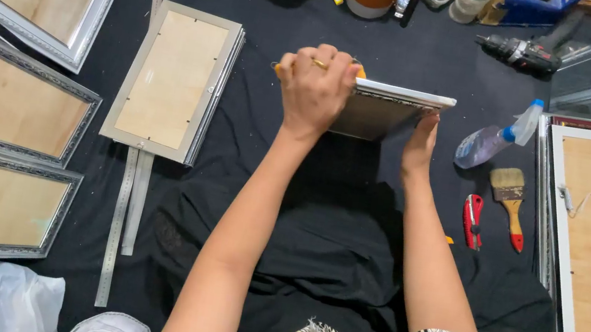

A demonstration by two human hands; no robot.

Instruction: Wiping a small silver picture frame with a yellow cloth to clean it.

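Here the left hand and right hand grip a white-edged, upright-tilted picture frame.

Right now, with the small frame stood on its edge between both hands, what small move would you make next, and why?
I would probably press the yellow-handled tool a little further along the frame's top edge. The left hand is fisted over the tool at the upper rim of the white picture frame, while the right hand braces the frame from below, so it looks steady enough.
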